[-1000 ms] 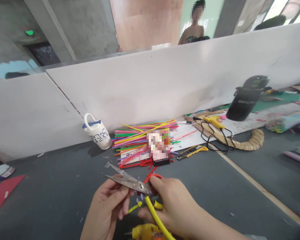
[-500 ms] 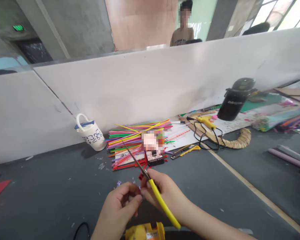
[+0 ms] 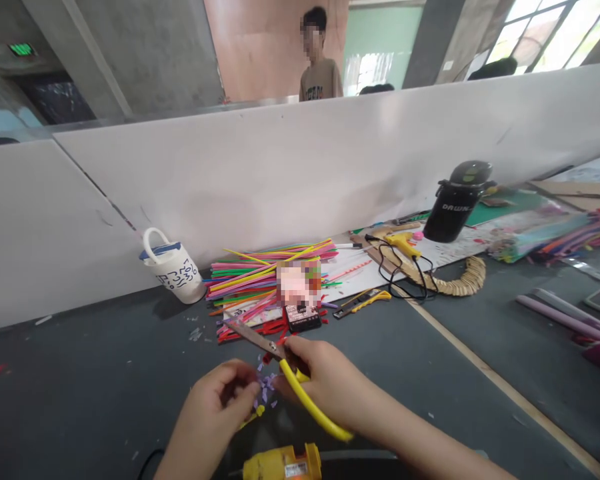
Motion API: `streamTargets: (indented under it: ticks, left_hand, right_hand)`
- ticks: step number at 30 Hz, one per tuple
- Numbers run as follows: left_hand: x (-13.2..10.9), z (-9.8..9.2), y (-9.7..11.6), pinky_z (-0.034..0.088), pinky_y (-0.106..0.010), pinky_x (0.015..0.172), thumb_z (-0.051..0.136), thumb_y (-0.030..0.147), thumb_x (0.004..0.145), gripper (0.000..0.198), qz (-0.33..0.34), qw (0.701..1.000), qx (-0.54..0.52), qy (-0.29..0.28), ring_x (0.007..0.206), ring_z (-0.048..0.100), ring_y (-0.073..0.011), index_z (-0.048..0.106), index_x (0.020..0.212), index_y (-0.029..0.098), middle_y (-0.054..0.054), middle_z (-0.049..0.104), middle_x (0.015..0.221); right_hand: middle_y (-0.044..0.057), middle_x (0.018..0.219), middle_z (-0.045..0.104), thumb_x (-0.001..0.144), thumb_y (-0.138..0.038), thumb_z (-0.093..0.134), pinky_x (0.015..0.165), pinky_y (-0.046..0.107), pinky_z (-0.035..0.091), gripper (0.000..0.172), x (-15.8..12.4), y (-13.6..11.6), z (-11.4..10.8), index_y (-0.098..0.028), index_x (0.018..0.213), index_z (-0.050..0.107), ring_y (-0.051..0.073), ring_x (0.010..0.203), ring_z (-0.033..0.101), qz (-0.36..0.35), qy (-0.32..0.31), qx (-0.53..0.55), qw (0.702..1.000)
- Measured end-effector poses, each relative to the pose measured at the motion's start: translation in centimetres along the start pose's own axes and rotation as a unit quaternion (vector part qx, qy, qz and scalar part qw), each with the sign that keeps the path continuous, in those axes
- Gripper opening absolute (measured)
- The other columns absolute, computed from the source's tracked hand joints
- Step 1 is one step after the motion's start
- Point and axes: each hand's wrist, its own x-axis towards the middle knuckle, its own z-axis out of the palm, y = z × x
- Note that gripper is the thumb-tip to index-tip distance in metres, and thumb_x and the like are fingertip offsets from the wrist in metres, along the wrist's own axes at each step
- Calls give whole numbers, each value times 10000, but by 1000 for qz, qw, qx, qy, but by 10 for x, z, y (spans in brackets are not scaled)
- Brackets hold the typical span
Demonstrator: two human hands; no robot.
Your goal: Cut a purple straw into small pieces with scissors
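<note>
My right hand (image 3: 325,377) is closed on scissors (image 3: 300,393) with yellow handles, whose metal blades point up and to the left. My left hand (image 3: 217,407) sits just left of it, thumb and fingertips pinched together; anything between them is too small to make out. Small purple scraps (image 3: 266,388) lie on the table between the two hands. Close to the left fingertips are a few yellow bits (image 3: 254,416). A small red piece (image 3: 267,359) shows beside the blades. Beyond the blades lies a phone (image 3: 304,320) with its screen lit and partly blurred.
Colourful fuzzy sticks (image 3: 260,273) are piled behind the phone. Nearby are a cutter knife (image 3: 363,303), a yellow glue gun (image 3: 404,244) with a black cord, a white cup (image 3: 177,277) and a black bottle (image 3: 453,207). A yellow labelled device (image 3: 280,463) is at the bottom edge.
My hands have moved apart, the left one going left, uncovering the purple scraps and yellow bits. The scissors have tilted flatter. The whole view has shifted slightly.
</note>
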Motion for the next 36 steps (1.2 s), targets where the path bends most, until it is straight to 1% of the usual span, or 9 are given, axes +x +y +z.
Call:
streamTargets:
  ticks: [4, 6, 11, 17, 21, 24, 27, 32, 36]
  left_hand:
    - [5, -27, 0, 390, -220, 425, 685, 330, 608, 172, -1, 997, 21, 73, 432, 505, -143, 658, 674, 174, 31, 557, 446]
    - [8, -40, -2, 391, -219, 423, 693, 365, 602, 205, 3, 994, 17, 109, 437, 501, -144, 650, 657, 172, 26, 561, 445]
    - [10, -57, -5, 398, -216, 433, 711, 376, 594, 234, 6, 989, 1, 150, 447, 492, -136, 644, 685, 172, 22, 577, 468]
    - [9, -57, -8, 410, -241, 449, 659, 436, 617, 277, -1, 993, 27, 119, 465, 506, -151, 624, 723, 183, 25, 571, 483]
    - [13, -57, -18, 415, -248, 463, 629, 473, 616, 310, -9, 995, 47, 86, 475, 510, -156, 612, 749, 193, 34, 569, 472]
    - [17, -59, -25, 413, -244, 460, 624, 478, 609, 319, -3, 995, 47, 87, 483, 515, -158, 607, 761, 198, 37, 572, 471]
    - [21, -61, -28, 421, -240, 464, 624, 490, 607, 330, -9, 995, 52, 81, 496, 527, -161, 609, 771, 204, 34, 584, 481]
    - [23, -62, -31, 433, -237, 476, 634, 509, 594, 364, -15, 996, 49, 67, 506, 537, -159, 609, 795, 207, 33, 598, 502]
    - [21, -61, -31, 427, -233, 463, 634, 541, 569, 384, -25, 996, 44, 80, 494, 525, -155, 602, 765, 212, 41, 574, 477]
  right_hand:
    - [48, 847, 626, 610, -94, 543, 642, 255, 337, 232, 5, 21, -19, -180, 823, 578, 192, 773, 547, -7, 3, -104, 995]
    - [71, 866, 631, 624, -83, 515, 671, 272, 353, 233, 6, 34, -23, -169, 830, 580, 211, 808, 562, 1, 3, -142, 990]
    - [107, 892, 640, 614, -80, 527, 676, 277, 393, 268, 7, 57, -8, -134, 871, 577, 229, 819, 592, 20, 4, -203, 979]
    - [138, 931, 606, 658, -166, 584, 712, 303, 417, 241, 7, 57, 13, -107, 892, 583, 257, 861, 570, -5, 28, -239, 971]
    - [108, 869, 602, 728, -161, 538, 775, 338, 401, 145, 11, 61, -1, -140, 862, 593, 257, 891, 532, -50, 57, -250, 965]
    - [81, 966, 586, 732, -20, 458, 840, 298, 379, 318, 16, 73, -14, -156, 1004, 551, 199, 960, 504, -90, 83, -243, 962]
    - [85, 1045, 564, 705, 16, 495, 891, 308, 359, 350, 20, 86, -18, -168, 995, 561, 192, 1012, 481, -127, 91, -241, 958]
    - [95, 1055, 563, 754, -120, 618, 913, 397, 356, 238, 22, 95, -9, -155, 986, 576, 227, 1025, 483, -160, 101, -243, 951]
    - [54, 1057, 566, 855, -289, 560, 849, 439, 414, 198, 23, 95, -7, -157, 1003, 572, 220, 989, 528, -170, 111, -240, 949]
